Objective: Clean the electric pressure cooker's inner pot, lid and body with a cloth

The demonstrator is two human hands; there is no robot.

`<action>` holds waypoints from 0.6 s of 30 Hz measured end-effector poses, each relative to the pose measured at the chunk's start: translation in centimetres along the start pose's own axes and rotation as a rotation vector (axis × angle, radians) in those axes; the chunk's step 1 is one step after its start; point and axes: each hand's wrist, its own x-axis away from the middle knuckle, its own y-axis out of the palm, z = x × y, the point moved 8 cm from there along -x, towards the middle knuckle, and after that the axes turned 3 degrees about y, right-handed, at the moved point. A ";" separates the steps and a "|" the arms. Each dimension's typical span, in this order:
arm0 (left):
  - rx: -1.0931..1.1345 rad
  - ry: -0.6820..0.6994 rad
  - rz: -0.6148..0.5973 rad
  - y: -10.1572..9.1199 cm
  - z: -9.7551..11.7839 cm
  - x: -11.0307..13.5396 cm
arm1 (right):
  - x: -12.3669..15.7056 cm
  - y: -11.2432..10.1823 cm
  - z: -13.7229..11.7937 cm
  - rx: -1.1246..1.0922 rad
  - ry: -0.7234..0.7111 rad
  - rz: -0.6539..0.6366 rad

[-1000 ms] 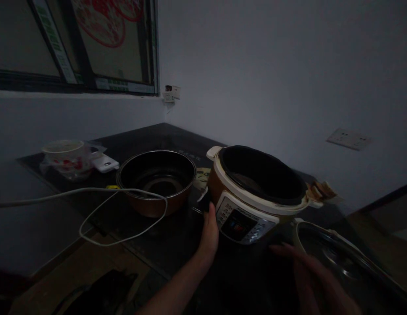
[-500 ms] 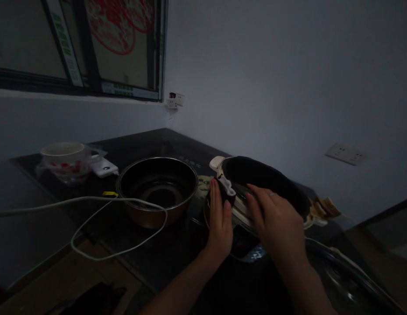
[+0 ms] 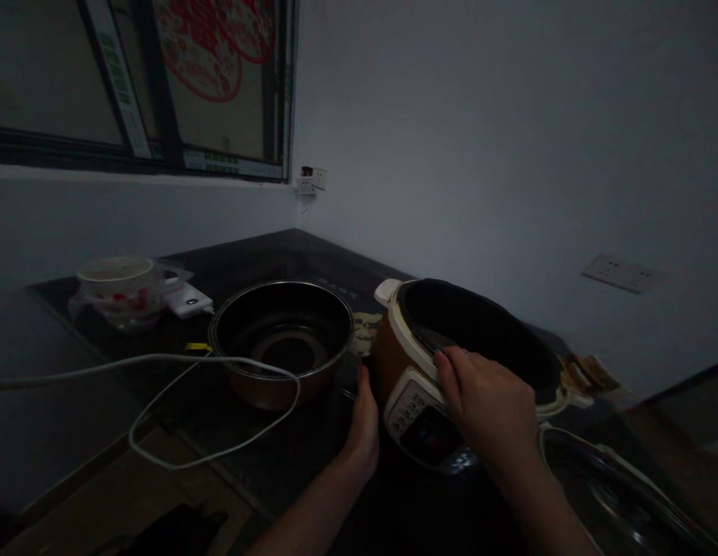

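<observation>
An electric cooker with a brown body, a cream rim and a front control panel stands on the dark counter, its black inner pot uncovered. My right hand is closed over the front rim, thumb and forefinger at the pot's edge; its other fingers are partly hidden. My left hand is low beside the cooker's left side, with one digit pointing up. Its remaining fingers are hidden, and I cannot make out whether it holds the dark item seen earlier. A black-lined pan with a brown outside stands to the left.
A white cable loops in front of the pan. A bowl in clear plastic and a white device are at the far left. A shiny lid lies at lower right. Wall sockets are behind.
My left hand has moved down and left from the cooker's rim, with the dark, white-centred item no longer visible there. The control panel is uncovered. My right hand stays at the rim.
</observation>
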 end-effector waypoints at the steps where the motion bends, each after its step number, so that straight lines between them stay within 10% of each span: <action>1: 0.013 0.011 0.008 0.2 0.5 -0.1 | 0.0 0.0 0.0 -0.003 -0.001 0.004; 10: -0.210 0.423 -0.053 4.0 7.2 -1.0 | 0.4 -0.1 0.5 -0.027 -0.034 0.011; 18: -0.168 0.189 0.000 0.4 3.1 -1.5 | 1.3 -0.4 1.4 -0.083 -0.068 -0.034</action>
